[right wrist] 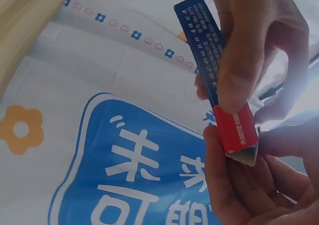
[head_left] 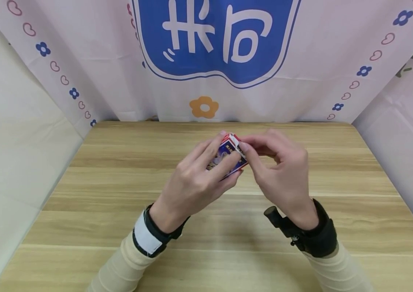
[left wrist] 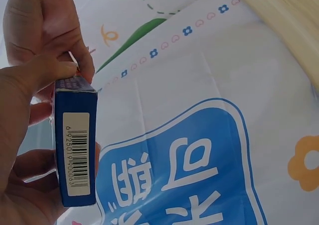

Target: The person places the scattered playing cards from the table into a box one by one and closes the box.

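Observation:
My left hand (head_left: 195, 178) grips a small blue and red playing card box (head_left: 222, 156), fingers and thumb on opposite sides. In the left wrist view the box (left wrist: 75, 145) turns its blue bottom end with a barcode label (left wrist: 76, 153) to the camera. Its other end is red with "PLASTIC" lettering in the right wrist view, and a flap (right wrist: 241, 156) stands partly raised there. My right hand (head_left: 283, 170) pinches at this flap end with thumb and fingers. What is inside the box is hidden.
Both hands are above a wood-grain table (head_left: 119, 182). Behind it hangs a white cloth with a blue printed emblem (head_left: 217, 40) and an orange flower (head_left: 203, 107). Pale cloth walls stand left and right. Black straps (head_left: 323, 231) circle both wrists.

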Tool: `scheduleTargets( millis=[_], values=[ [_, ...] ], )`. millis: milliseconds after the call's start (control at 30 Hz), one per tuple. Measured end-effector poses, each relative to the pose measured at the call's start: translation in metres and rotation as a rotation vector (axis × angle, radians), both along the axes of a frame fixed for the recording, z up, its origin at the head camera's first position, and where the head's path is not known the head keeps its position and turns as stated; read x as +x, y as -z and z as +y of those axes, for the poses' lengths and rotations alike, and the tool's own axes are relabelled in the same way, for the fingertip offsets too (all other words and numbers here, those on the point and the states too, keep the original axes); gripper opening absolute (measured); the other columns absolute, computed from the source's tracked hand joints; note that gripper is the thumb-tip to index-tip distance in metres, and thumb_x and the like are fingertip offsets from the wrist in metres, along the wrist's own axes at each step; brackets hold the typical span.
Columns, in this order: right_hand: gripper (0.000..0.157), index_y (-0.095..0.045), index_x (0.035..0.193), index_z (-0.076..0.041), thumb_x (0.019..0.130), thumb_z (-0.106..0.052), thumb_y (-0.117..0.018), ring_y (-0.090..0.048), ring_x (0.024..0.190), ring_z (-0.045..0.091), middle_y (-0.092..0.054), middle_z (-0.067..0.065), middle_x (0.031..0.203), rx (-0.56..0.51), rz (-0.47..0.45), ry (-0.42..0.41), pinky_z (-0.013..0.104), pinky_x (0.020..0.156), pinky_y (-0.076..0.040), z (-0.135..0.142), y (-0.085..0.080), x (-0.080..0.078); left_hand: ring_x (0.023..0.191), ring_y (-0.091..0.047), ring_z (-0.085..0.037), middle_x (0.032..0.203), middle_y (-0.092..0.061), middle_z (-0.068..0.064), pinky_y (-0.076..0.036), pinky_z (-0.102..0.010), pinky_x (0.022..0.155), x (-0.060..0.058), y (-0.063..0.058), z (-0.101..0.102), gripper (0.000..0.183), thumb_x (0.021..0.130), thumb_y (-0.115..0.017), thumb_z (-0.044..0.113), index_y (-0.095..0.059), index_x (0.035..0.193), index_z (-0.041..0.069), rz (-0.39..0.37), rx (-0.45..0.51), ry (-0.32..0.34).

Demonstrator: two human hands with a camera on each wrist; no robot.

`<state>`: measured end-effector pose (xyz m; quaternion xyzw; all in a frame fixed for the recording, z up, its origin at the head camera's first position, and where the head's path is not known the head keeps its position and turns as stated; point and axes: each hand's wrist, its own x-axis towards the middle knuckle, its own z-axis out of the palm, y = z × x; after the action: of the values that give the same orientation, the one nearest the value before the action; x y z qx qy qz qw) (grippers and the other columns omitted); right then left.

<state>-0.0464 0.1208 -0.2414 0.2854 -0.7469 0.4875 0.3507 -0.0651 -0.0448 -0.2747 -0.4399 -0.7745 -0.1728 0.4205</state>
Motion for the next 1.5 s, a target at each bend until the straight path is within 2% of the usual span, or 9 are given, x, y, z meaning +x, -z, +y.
scheduleTargets(
  millis=[167, 300, 467, 633, 933, 1100, 1300, 1400, 1500],
  values=[
    [0.009, -0.070, 0.086, 0.006, 0.077, 0.006, -0.068, -0.058, 0.064, 0.015, -0.061, 0.011, 0.069, 0.102, 0.159, 0.112, 0.032, 0.055, -0.054, -0.005, 0.017, -0.006, 0.096, -0.058, -0.031, 0.108, -0.061, -0.023, -0.054, -0.037, 0.079, 0.000, 0.002, 0.000, 0.042, 0.079, -0.072, 0.015, -0.051, 0.108, -0.007, -0.049, 0.047, 0.030],
    [0.018, -0.064, 0.096, 0.013, 0.082, 0.003, -0.059, -0.061, 0.069, 0.019, -0.065, 0.018, 0.076, 0.122, 0.178, 0.127, 0.038, 0.058, -0.056, -0.010, 0.025, -0.003, 0.089, -0.058, -0.028, 0.102, -0.060, -0.021, -0.056, -0.034, 0.072, 0.001, 0.003, 0.000, 0.048, 0.078, -0.073, 0.015, -0.045, 0.110, -0.009, -0.087, 0.071, 0.018],
    [0.027, -0.055, 0.105, 0.018, 0.078, 0.018, -0.055, -0.064, 0.088, 0.026, -0.066, 0.026, 0.094, 0.039, 0.043, -0.006, 0.037, 0.077, -0.055, -0.013, 0.012, 0.006, 0.086, -0.060, -0.029, 0.099, -0.060, -0.024, -0.057, -0.037, 0.066, -0.001, 0.002, -0.002, 0.058, 0.074, -0.077, 0.014, -0.043, 0.113, -0.011, -0.092, 0.136, 0.007],
    [0.030, -0.060, 0.101, 0.017, 0.073, 0.027, -0.062, -0.065, 0.085, 0.030, -0.066, 0.026, 0.096, -0.150, -0.148, -0.165, 0.029, 0.077, -0.055, -0.006, -0.003, 0.009, 0.076, -0.058, -0.026, 0.096, -0.060, -0.024, -0.056, -0.035, 0.057, 0.000, -0.004, -0.003, 0.069, 0.072, -0.079, 0.017, -0.039, 0.120, -0.013, -0.116, 0.231, 0.023],
    [0.033, -0.060, 0.102, 0.021, 0.070, 0.030, -0.062, -0.061, 0.098, 0.033, -0.063, 0.034, 0.105, -0.166, -0.076, -0.160, 0.033, 0.081, -0.052, -0.021, 0.003, 0.013, 0.090, -0.061, -0.032, 0.094, -0.057, -0.024, -0.057, -0.039, 0.070, 0.005, -0.004, -0.003, 0.056, 0.074, -0.077, 0.011, -0.041, 0.110, -0.011, -0.120, 0.264, -0.017],
    [0.060, -0.051, 0.120, 0.018, 0.067, 0.008, -0.077, -0.053, 0.111, 0.030, -0.057, 0.030, 0.120, 0.076, -0.077, -0.160, 0.041, 0.092, -0.047, -0.017, 0.004, 0.013, 0.086, -0.062, -0.031, 0.098, -0.058, -0.027, -0.058, -0.036, 0.062, 0.004, -0.002, -0.004, 0.056, 0.073, -0.078, 0.014, -0.040, 0.106, -0.009, -0.154, 0.309, -0.037],
    [0.124, -0.023, 0.140, 0.009, 0.048, -0.035, -0.093, -0.024, 0.129, 0.034, -0.027, 0.027, 0.138, 0.531, -0.082, -0.081, 0.047, 0.098, -0.039, -0.009, 0.018, 0.006, 0.072, -0.060, -0.019, 0.095, -0.057, -0.019, -0.057, -0.029, 0.053, 0.001, -0.002, -0.004, 0.063, 0.069, -0.082, 0.019, -0.038, 0.107, -0.003, -0.411, 0.387, -0.078],
    [0.124, -0.025, 0.137, 0.012, 0.047, -0.042, -0.091, -0.025, 0.121, 0.039, -0.026, 0.030, 0.130, 0.605, -0.040, 0.037, 0.048, 0.098, -0.036, -0.015, 0.033, 0.001, 0.070, -0.058, -0.016, 0.094, -0.056, -0.014, -0.055, -0.026, 0.053, 0.001, 0.004, 0.001, 0.060, 0.068, -0.081, 0.013, -0.039, 0.109, -0.001, -0.526, 0.403, -0.085],
    [0.095, -0.037, 0.128, 0.014, 0.057, -0.028, -0.083, -0.030, 0.108, 0.043, -0.033, 0.031, 0.119, 0.588, 0.006, 0.137, 0.052, 0.087, -0.033, -0.021, 0.047, -0.006, 0.071, -0.057, -0.016, 0.093, -0.057, -0.013, -0.054, -0.025, 0.053, 0.000, 0.012, 0.009, 0.055, 0.068, -0.076, 0.005, -0.042, 0.111, 0.000, -0.604, 0.374, -0.107]
  ],
)
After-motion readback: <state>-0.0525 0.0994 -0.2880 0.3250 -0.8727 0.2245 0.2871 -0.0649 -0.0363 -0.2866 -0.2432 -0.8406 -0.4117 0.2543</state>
